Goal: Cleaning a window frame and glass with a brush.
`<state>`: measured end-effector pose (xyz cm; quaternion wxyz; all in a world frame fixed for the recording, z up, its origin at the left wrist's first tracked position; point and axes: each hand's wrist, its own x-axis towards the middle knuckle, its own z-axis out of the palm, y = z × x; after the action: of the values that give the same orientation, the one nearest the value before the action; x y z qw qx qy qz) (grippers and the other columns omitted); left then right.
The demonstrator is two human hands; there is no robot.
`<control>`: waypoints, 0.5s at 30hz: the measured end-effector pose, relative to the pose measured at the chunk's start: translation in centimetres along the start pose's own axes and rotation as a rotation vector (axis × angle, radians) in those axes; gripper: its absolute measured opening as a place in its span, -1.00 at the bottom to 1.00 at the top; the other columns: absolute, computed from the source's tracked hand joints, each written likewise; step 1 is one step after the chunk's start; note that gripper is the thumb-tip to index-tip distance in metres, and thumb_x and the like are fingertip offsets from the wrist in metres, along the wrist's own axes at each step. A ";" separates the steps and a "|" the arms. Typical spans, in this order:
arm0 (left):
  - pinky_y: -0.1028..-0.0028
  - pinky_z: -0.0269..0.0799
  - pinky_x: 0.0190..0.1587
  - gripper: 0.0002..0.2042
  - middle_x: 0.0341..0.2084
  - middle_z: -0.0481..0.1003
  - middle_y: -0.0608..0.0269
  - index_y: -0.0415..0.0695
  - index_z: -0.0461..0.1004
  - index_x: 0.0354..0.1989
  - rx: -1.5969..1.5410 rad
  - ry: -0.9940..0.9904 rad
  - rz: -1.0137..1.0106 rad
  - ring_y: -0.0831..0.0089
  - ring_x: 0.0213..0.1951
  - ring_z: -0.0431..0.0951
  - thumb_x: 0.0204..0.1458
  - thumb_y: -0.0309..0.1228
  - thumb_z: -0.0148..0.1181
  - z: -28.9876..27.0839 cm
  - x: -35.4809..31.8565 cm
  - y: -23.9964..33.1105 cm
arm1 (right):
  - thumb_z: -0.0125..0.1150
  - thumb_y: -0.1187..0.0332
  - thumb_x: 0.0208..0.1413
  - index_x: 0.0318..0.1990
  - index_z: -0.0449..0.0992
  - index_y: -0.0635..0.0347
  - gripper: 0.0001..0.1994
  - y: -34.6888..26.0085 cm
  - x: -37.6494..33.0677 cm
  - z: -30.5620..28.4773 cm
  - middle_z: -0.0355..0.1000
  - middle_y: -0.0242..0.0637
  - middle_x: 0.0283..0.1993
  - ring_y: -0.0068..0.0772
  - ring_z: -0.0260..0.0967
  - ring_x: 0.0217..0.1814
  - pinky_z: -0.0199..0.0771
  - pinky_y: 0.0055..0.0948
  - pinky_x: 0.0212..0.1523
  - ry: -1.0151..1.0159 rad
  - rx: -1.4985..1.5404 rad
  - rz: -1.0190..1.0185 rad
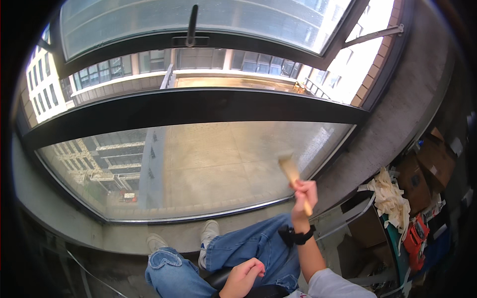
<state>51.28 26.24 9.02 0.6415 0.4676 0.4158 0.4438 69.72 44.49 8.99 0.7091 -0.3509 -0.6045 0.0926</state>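
Note:
My right hand (304,194) is closed around the wooden handle of a flat paintbrush (291,174). The pale bristles point up and away, slightly blurred, in front of the lower window pane (213,164) near its right side. Whether they touch the glass I cannot tell. A black band circles my right wrist. Low in the view, my left hand (243,278) rests by my lap with its fingers curled in, and I see nothing in them. The lower pane looks dusty, and a broad dark frame bar (198,107) runs above it.
An outward-tilted upper sash (198,25) with a dark handle (192,25) is above. A concrete wall (397,99) borders the right. Beyond it are cardboard boxes (415,184), cream cloth (390,193) and a red item (416,241). My feet are by the sill (126,236).

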 end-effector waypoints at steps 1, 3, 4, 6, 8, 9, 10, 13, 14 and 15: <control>0.62 0.25 -0.43 -0.80 -0.63 0.38 0.32 -0.22 0.36 -0.49 -0.010 0.004 -0.003 0.59 -0.53 0.37 0.11 -0.42 -0.12 0.2 0.0 -0.1 | -0.12 0.56 -0.08 -0.52 0.35 0.36 -0.90 1.2 -1.9 -0.7 0.33 -0.12 -0.41 -0.31 0.37 -0.37 0.40 -0.42 -0.25 -0.139 -0.084 0.078; 0.62 0.25 -0.43 -0.80 -0.63 0.38 0.32 -0.22 0.36 -0.49 0.005 0.008 -0.008 0.59 -0.52 0.37 0.11 -0.42 -0.12 -0.1 -0.1 -0.1 | -0.11 0.56 -0.07 -0.54 0.37 0.38 -0.88 1.7 -3.0 -1.0 0.35 -0.11 -0.45 -0.30 0.38 -0.38 0.41 -0.42 -0.26 -0.290 -0.156 0.161; 0.61 0.26 -0.44 -0.80 -0.63 0.38 0.33 -0.22 0.36 -0.49 0.023 -0.001 -0.014 0.60 -0.52 0.38 0.11 -0.41 -0.12 -0.2 -0.3 -0.1 | -0.10 0.56 -0.09 -0.56 0.39 0.39 -0.87 1.1 -3.0 -1.0 0.36 -0.11 -0.48 -0.29 0.39 -0.38 0.43 -0.41 -0.26 -0.281 0.047 0.485; 0.61 0.26 -0.43 -0.80 -0.63 0.38 0.33 -0.22 0.37 -0.49 0.024 0.022 -0.017 0.60 -0.51 0.39 0.11 -0.41 -0.12 -0.7 -0.5 -0.1 | -0.08 0.55 -0.14 -0.56 0.39 0.40 -0.88 -1.0 -1.9 -0.7 0.38 -0.12 -0.45 -0.28 0.42 -0.40 0.47 -0.36 -0.25 -0.244 0.226 0.648; 0.61 0.27 -0.43 -0.80 -0.63 0.38 0.33 -0.21 0.37 -0.49 0.017 0.032 -0.020 0.60 -0.51 0.39 0.11 -0.41 -0.12 -0.5 -0.4 -0.1 | -0.08 0.52 -0.15 -0.53 0.34 0.40 -0.89 -3.3 0.2 -0.6 0.35 -0.06 -0.33 -0.25 0.41 -0.35 0.47 -0.31 -0.21 -0.117 0.227 0.254; 0.61 0.27 -0.43 -0.80 -0.63 0.39 0.33 -0.21 0.37 -0.48 0.020 0.019 -0.002 0.60 -0.51 0.40 0.11 -0.41 -0.12 -0.4 -0.2 -0.2 | -0.09 0.51 -0.15 -0.51 0.32 0.39 -0.90 -4.3 1.4 -0.3 0.33 -0.05 -0.29 -0.22 0.40 -0.32 0.47 -0.30 -0.21 -0.047 0.243 0.128; 0.61 0.27 -0.43 -0.80 -0.63 0.39 0.33 -0.21 0.37 -0.48 0.029 0.022 0.011 0.60 -0.51 0.40 0.11 -0.42 -0.12 -0.5 -0.2 -0.3 | -0.10 0.50 -0.15 -0.49 0.30 0.39 -0.90 -5.0 2.3 0.8 0.30 -0.03 -0.24 -0.20 0.39 -0.29 0.46 -0.29 -0.20 0.020 0.272 0.011; 0.61 0.28 -0.43 -0.80 -0.64 0.39 0.31 -0.21 0.37 -0.49 0.043 0.016 0.020 0.59 -0.52 0.40 0.10 -0.42 -0.13 -0.4 -0.2 0.2 | -0.13 0.52 -0.12 -0.50 0.25 0.35 -0.93 -4.4 2.8 2.8 0.25 -0.06 -0.25 -0.18 0.38 -0.27 0.46 -0.28 -0.23 0.030 0.101 -0.075; 0.61 0.28 -0.43 -0.80 -0.64 0.39 0.31 -0.21 0.37 -0.49 0.040 0.015 0.026 0.59 -0.52 0.40 0.10 -0.42 -0.13 -0.1 -0.1 0.3 | -0.13 0.52 -0.11 -0.51 0.24 0.35 -0.93 -3.4 2.1 2.6 0.25 -0.06 -0.25 -0.18 0.38 -0.27 0.47 -0.29 -0.24 -0.028 0.028 -0.067; 0.60 0.28 -0.43 -0.80 -0.64 0.39 0.30 -0.22 0.37 -0.49 0.040 0.016 0.027 0.58 -0.52 0.40 0.10 -0.42 -0.13 0.0 -0.1 0.2 | -0.10 0.50 -0.13 -0.51 0.22 0.34 -0.93 -2.1 0.2 2.9 0.26 -0.06 -0.29 -0.20 0.38 -0.32 0.46 -0.33 -0.29 -0.008 0.064 -0.041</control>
<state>51.21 26.15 9.24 0.6225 0.4825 0.4233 0.4478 66.46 44.17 10.49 0.7194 -0.3152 -0.6110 0.0990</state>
